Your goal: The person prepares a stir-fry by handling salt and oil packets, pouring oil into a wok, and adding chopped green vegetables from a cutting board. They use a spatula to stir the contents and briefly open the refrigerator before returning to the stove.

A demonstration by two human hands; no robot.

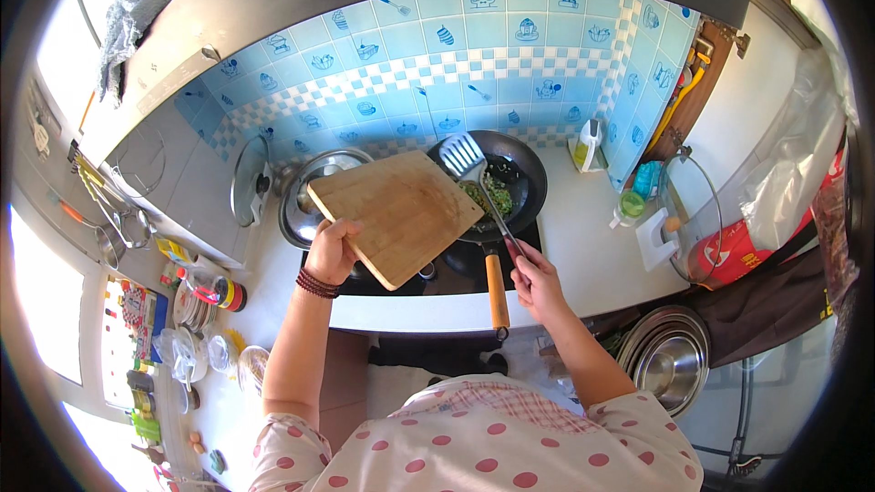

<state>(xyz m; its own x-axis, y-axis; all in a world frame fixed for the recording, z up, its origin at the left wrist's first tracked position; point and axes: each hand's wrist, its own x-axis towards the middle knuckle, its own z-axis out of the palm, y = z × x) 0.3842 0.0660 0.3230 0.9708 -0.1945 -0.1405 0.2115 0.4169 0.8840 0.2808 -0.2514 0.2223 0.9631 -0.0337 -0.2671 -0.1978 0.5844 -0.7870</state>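
Note:
My left hand (331, 254) grips the left edge of a wooden cutting board (403, 215), which is tilted in the air with its right corner over the frying pan (530, 174). My right hand (540, 283) is closed around the handle of a slotted metal spatula (465, 156); its head is raised just right of the board's far corner. Chopped green food (501, 199) lies in the dark pan, partly covered by the board and spatula. The pan's wooden handle (497, 290) points toward me. Beneath is a black cooktop (465, 266), mostly hidden by the board.
Left of the pan stands a lidded metal pot (290, 212). An oil jug (588, 147) sits at the right rear of the white counter (588, 239). A glass lid (714, 219) leans at right, above nested steel bowls (673, 369). Bottles and stacked plates (188, 311) crowd the left.

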